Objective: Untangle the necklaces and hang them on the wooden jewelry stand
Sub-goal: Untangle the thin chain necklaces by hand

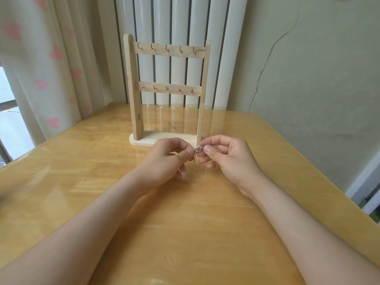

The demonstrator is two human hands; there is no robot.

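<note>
A small tangled clump of silver and rose chain, the necklaces [197, 150], is pinched between both my hands just above the table. My left hand [167, 159] grips the clump's left side with thumb and fingers. From the right, my right hand [227, 156] pinches it with thumb and forefinger. A short loop of chain dangles below the clump. The wooden jewelry stand [133, 83] stands upright right behind my hands. Its two crossbars each carry several small brass hooks, all bare.
The wooden table [82, 171] has a glossy top; its right edge runs diagonally past my right forearm. Behind the stand is a white radiator [178, 21]. A heart-patterned curtain [41, 58] hangs at the left, beside a window.
</note>
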